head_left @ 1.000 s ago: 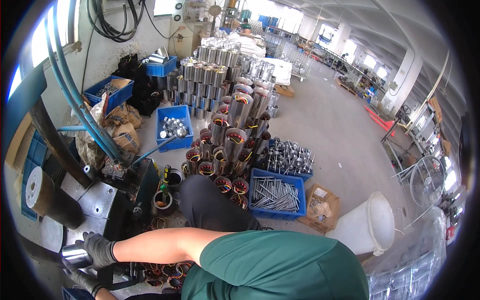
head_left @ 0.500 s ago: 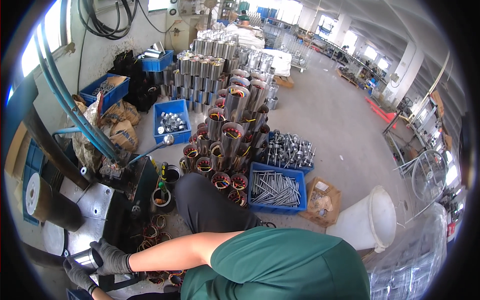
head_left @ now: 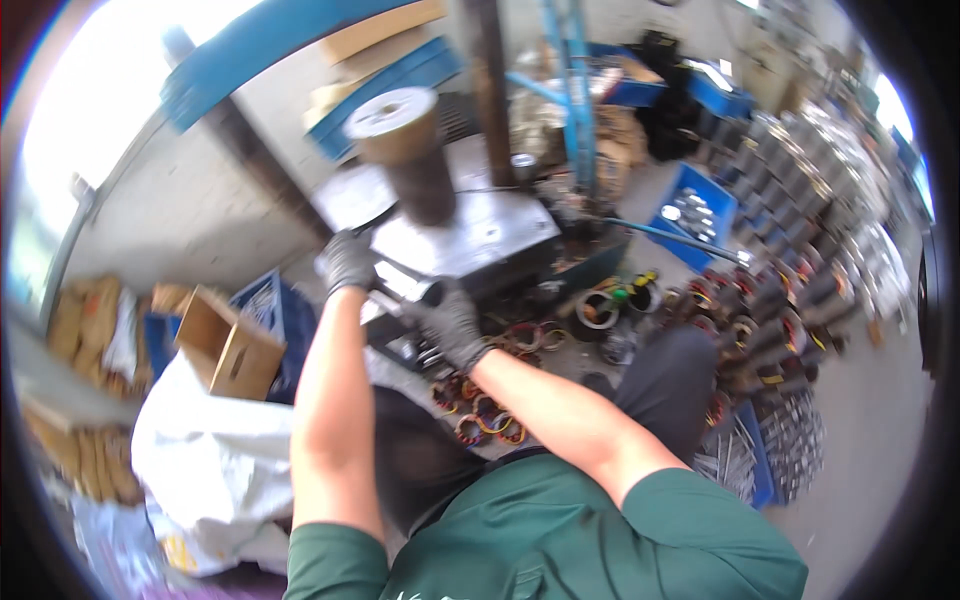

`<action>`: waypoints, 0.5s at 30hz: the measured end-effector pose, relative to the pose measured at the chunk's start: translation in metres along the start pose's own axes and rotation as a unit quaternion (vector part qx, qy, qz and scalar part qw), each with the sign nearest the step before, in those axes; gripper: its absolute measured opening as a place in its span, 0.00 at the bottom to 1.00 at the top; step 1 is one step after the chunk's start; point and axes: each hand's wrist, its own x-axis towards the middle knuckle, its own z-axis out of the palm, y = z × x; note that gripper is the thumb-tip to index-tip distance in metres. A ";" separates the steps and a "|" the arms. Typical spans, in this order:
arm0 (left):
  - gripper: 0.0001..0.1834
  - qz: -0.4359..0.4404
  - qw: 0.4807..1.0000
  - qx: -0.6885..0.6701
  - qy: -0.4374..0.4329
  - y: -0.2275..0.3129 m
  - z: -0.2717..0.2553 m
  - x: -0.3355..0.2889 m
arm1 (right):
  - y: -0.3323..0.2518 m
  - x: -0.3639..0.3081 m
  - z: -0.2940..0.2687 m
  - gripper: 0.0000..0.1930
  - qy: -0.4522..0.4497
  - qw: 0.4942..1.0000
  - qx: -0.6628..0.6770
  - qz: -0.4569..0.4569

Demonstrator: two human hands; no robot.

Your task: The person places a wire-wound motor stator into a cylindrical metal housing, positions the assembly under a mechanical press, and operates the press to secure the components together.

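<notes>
Both of my gloved hands are closed around a shiny metal tube (head_left: 394,287), held at the front edge of a press's steel table (head_left: 480,225). My left hand (head_left: 350,262) grips its far-left end. On the other end is my right hand (head_left: 450,325), nearer to me; motion blur softens the fingers. Just beyond the tube, a dark upright cylinder (head_left: 425,185) with a pale disc top stands on the table.
Wire-wound rings (head_left: 490,415) lie on the floor below my right forearm. Stacked metal tubes (head_left: 790,290) and a blue bin (head_left: 690,215) of metal parts are at right. A cardboard box (head_left: 245,355) and a white sack (head_left: 210,440) stand at left. A blue lever (head_left: 680,238) juts rightward.
My view has swung left, so the press and both hands now appear nearer the middle. The metal tube stays between my hands beside the steel table.
</notes>
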 end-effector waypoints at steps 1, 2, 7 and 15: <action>0.16 -0.116 0.989 -0.088 -0.041 0.028 -0.027 -0.003 | -0.003 -0.003 -0.002 0.29 -0.001 0.999 0.036 0.012; 0.27 -0.084 0.988 -0.127 -0.014 0.033 -0.039 -0.010 | -0.008 -0.006 -0.001 0.30 -0.002 0.997 0.072 0.022; 0.26 -0.193 0.963 -0.190 -0.010 0.025 -0.038 0.000 | 0.003 -0.009 -0.011 0.38 0.014 0.996 0.027 0.081; 0.24 -0.177 0.961 -0.210 -0.013 0.028 -0.036 -0.003 | -0.016 -0.036 -0.042 0.39 0.004 0.996 0.017 0.087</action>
